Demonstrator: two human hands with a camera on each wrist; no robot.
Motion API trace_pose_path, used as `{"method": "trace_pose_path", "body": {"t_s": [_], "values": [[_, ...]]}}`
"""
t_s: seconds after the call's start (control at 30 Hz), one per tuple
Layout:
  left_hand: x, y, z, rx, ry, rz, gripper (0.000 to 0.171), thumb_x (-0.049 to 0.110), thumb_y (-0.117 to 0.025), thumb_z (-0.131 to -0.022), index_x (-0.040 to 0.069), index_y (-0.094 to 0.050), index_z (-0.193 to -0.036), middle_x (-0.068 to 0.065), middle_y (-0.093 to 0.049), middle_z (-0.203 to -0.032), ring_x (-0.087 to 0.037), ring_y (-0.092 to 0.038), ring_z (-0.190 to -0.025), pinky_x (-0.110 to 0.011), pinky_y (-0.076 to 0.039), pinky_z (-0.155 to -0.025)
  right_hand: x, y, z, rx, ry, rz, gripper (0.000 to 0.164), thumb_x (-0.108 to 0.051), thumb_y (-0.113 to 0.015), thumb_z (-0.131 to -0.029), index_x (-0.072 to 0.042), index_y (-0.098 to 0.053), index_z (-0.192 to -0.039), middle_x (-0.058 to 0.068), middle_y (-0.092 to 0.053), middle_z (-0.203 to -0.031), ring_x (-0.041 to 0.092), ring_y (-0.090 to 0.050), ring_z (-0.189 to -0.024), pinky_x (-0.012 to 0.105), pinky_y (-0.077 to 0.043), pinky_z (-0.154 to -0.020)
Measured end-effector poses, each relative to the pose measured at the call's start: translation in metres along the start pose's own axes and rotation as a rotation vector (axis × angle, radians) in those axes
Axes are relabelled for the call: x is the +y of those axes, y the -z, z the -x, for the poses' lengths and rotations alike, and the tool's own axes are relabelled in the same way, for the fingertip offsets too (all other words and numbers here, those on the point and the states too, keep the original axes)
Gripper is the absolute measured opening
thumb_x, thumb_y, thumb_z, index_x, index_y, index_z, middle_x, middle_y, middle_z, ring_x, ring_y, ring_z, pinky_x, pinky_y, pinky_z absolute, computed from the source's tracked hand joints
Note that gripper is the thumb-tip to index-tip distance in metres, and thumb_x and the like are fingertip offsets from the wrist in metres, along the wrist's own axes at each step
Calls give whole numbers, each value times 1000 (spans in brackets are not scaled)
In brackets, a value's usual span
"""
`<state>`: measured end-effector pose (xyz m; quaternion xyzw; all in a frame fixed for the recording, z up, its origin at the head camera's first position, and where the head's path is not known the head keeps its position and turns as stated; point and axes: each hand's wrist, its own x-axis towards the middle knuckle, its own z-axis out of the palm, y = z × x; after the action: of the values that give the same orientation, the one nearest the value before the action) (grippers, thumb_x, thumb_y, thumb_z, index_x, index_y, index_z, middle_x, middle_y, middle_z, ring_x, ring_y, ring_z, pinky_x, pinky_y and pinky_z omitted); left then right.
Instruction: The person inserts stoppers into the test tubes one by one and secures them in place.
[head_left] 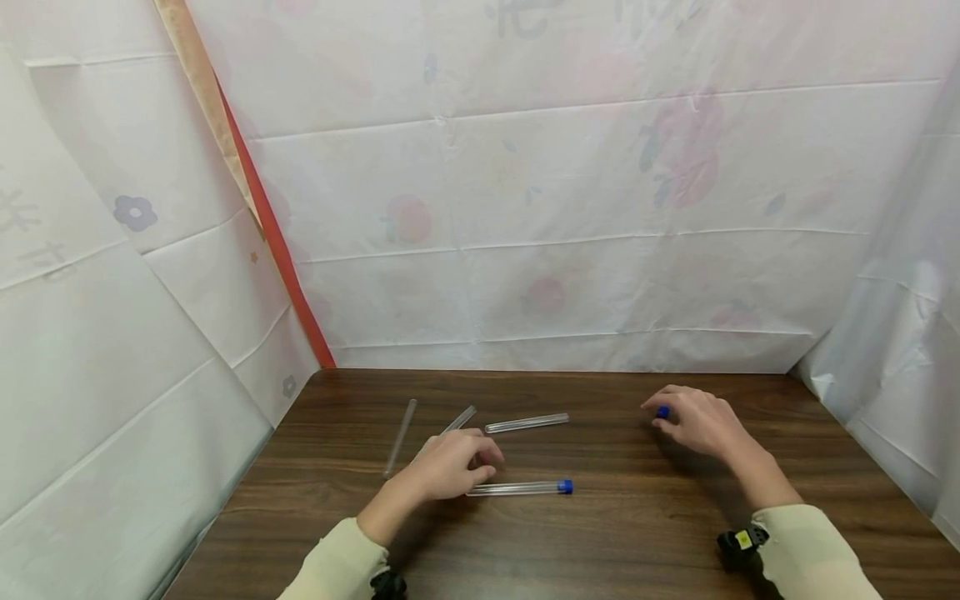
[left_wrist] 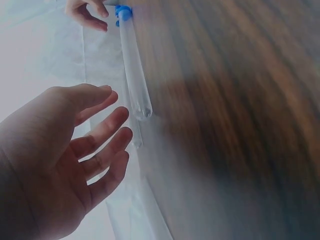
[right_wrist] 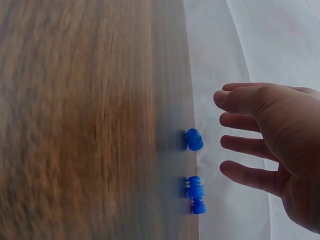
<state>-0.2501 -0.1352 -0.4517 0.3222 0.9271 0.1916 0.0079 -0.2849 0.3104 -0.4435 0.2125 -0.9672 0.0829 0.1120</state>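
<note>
My left hand (head_left: 450,465) hovers over the table with its fingers loosely bent and apart, holding nothing. Below it lies a clear test tube (head_left: 517,489) with a blue cap (head_left: 565,487) at its right end; in the left wrist view this tube (left_wrist: 134,65) is apart from the fingers. At the right, my right hand (head_left: 703,421) is held above the table near a blue cap (head_left: 662,412). The right wrist view shows its fingers spread and holding nothing, beside one lone blue cap (right_wrist: 194,139) and more blue caps (right_wrist: 195,192) close together.
Beyond my left hand lie more clear tubes: one slanting at the left (head_left: 401,437), one partly hidden behind the hand (head_left: 460,418), and one farther right (head_left: 527,423). White printed sheeting (head_left: 525,250) stands behind the dark wooden table (head_left: 600,533) and along both sides.
</note>
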Motion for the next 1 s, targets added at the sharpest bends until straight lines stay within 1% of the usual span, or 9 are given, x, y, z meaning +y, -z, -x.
{"method": "trace_pose_path", "body": {"t_s": [0.1, 0.27, 0.4, 0.47, 0.57, 0.67, 0.87, 0.93, 1.0], "values": [[-4, 2, 1, 24, 12, -7, 14, 21, -78, -104, 23, -84, -117, 7, -77, -106, -8, -67, -86, -27, -49, -70, 3, 1, 0, -1, -6, 3, 27, -17, -86, -98, -19, -85, -125, 13, -81, -132, 24, -76, -90, 33, -50, -61], [-9, 7, 1, 78, 30, -27, 13, 20, -78, -104, 22, -84, -115, 6, -80, -105, -9, -70, -87, -29, -50, -67, 6, 2, 0, 0, -20, -2, 28, -16, -84, -99, -18, -84, -127, 14, -80, -134, 20, -73, -86, 30, -43, -57], [-12, 12, 5, 112, 61, -22, 12, 19, -78, -104, 20, -83, -114, 4, -81, -105, -14, -75, -90, -32, -53, -68, 9, 3, 0, 5, -17, 8, 28, -15, -84, -99, -18, -84, -127, 14, -79, -135, 25, -75, -89, 30, -42, -57], [-15, 15, 7, 126, 81, -17, 12, 17, -79, -103, 19, -84, -113, 4, -80, -104, -15, -75, -90, -33, -54, -69, 10, 3, 0, 6, -12, 13, 29, -14, -84, -99, -18, -84, -128, 15, -79, -136, 27, -76, -90, 30, -42, -57], [-18, 18, 10, 144, 116, -13, 11, 17, -79, -103, 18, -84, -113, 4, -80, -105, -17, -75, -91, -33, -53, -70, 12, 3, 0, 6, -9, 19, 30, -14, -84, -98, -17, -83, -129, 16, -78, -137, 24, -74, -87, 29, -41, -57], [-22, 22, 14, 163, 140, -8, 12, 16, -79, -102, 17, -84, -113, 3, -80, -105, -19, -74, -90, -32, -51, -69, 13, 3, 0, -1, -15, 14, 31, -13, -83, -99, -17, -83, -130, 17, -78, -139, 17, -68, -81, 28, -38, -55], [-30, 28, 21, 200, 196, -10, 11, 15, -80, -101, 19, -85, -110, 7, -76, -98, -14, -69, -83, -29, -47, -65, 16, 4, 0, -9, -33, 5, 31, -14, -83, -99, -18, -83, -130, 17, -77, -139, 14, -64, -79, 29, -37, -55], [-33, 30, 22, 211, 220, -6, 11, 15, -80, -101, 19, -85, -110, 8, -75, -96, -12, -68, -83, -30, -47, -65, 16, 4, 0, -11, -37, 2, 31, -14, -83, -99, -19, -83, -129, 16, -78, -139, 15, -65, -80, 29, -37, -56], [-35, 31, 23, 221, 242, -7, 10, 15, -80, -101, 19, -85, -109, 8, -75, -95, -12, -70, -84, -32, -49, -66, 16, 5, -1, -12, -36, 1, 30, -13, -84, -99, -20, -84, -128, 15, -78, -138, 16, -67, -83, 30, -38, -57]]}}
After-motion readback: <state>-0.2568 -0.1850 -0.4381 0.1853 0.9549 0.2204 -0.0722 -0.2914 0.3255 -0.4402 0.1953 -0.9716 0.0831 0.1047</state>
